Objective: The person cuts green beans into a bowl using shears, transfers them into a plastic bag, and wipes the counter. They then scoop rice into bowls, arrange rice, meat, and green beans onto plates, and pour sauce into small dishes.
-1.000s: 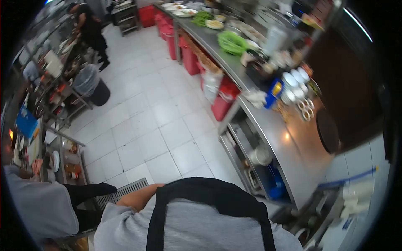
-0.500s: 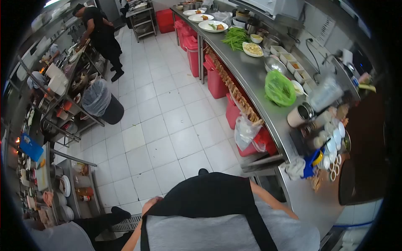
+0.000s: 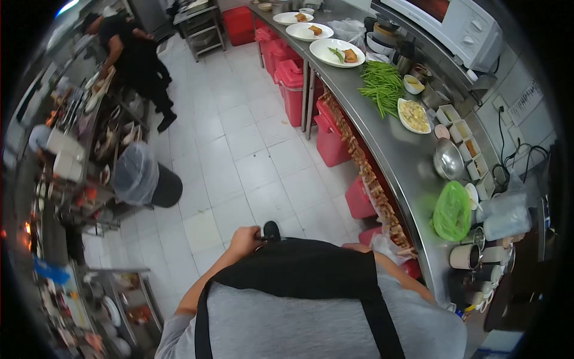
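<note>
My left hand [image 3: 244, 240] is in front of my waist, its fingers curled at the upper edge of my black apron [image 3: 299, 266]. Dark cloth shows at its fingertips, which looks like part of the apron. Of my right hand [image 3: 357, 246], only a small part shows past the apron's right side, near a clear plastic bag [image 3: 387, 246]; its fingers are hidden. The tip of a black shoe [image 3: 272, 231] shows beyond my left hand.
At right runs a steel counter [image 3: 397, 170] bearing plates [image 3: 336, 52], green beans [image 3: 382, 87], a metal bowl [image 3: 448, 160] and a green bag [image 3: 452, 212]. Red bins [image 3: 330, 134] stand underneath. A lined trash bin [image 3: 167, 185] and a co-worker [image 3: 131, 60] are at left.
My view has moved forward along the counter, so the plates and green bag sit nearer. My left hand has risen from my side to the apron's front. The right forearm stays partly hidden.
</note>
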A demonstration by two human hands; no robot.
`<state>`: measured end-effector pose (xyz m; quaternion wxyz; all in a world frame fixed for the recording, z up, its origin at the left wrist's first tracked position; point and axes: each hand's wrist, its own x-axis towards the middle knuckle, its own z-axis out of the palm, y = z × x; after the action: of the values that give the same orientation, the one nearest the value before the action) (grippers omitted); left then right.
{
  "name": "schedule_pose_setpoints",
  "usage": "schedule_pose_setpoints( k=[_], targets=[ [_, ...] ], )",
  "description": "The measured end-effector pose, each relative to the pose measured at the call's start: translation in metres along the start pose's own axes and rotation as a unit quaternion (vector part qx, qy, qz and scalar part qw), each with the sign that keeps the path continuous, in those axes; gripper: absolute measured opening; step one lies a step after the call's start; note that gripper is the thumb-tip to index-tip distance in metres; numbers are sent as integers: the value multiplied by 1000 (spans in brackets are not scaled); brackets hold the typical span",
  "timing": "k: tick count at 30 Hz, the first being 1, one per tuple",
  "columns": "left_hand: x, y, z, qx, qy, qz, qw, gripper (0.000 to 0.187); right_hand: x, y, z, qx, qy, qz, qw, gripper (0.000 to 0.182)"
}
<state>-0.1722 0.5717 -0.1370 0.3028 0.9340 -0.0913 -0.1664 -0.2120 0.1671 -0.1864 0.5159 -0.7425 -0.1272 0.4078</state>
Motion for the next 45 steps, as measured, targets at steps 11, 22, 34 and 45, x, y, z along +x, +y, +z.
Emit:
schedule_pose_setpoints(
  k=[11, 22, 34, 45],
  targets=[
    [161, -201, -134, 10, -147, -149, 978, 41, 201, -143, -147, -147, 100, -13, 984, 28],
    [563, -17, -291, -101, 85, 46, 990, 44, 357, -384, -558, -283, 576, -62, 765, 14],
    [819, -19, -491, -333, 125, 98, 929, 18, 380, -399, -839, -485, 678, 386, 395, 24],
    [1015, 156, -506, -430, -313, 152, 833, 27, 547, -482, -701, -575, 669, 37, 470, 15]
  ],
)
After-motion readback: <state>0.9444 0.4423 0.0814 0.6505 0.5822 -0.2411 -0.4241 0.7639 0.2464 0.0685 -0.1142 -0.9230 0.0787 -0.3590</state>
